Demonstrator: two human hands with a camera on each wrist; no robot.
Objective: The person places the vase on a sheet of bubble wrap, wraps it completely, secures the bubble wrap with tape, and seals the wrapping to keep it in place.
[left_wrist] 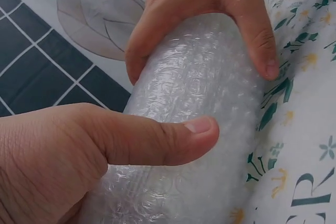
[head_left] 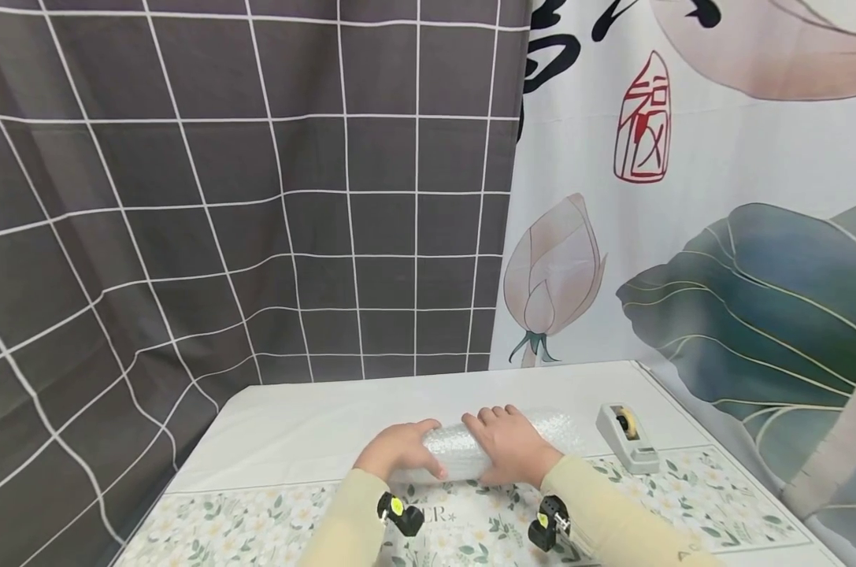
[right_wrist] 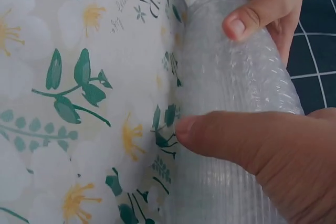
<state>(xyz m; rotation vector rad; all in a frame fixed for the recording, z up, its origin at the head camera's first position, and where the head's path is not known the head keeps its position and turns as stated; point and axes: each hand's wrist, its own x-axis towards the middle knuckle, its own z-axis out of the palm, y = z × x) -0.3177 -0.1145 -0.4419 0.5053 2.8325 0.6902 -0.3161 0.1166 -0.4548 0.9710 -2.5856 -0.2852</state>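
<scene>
Head view: both sleeved forearms [head_left: 350, 520] reached forward, converging. Left hand [head_left: 398, 450] gripped the bubble-wrap roll [head_left: 454, 450] near its left end; right hand [head_left: 513, 447], back uppermost, clasped it farther right. Roll lay crosswise on the tabletop [head_left: 328, 429], short of the far edge.

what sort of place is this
Probably a makeshift packing or craft corner, though I can't be sure: there is a table, a tape dispenser standing on it, and bubble wrap being handled.

Table [head_left: 314, 429]: bubble wrap [head_left: 456, 450], tape dispenser [head_left: 627, 441]
</scene>
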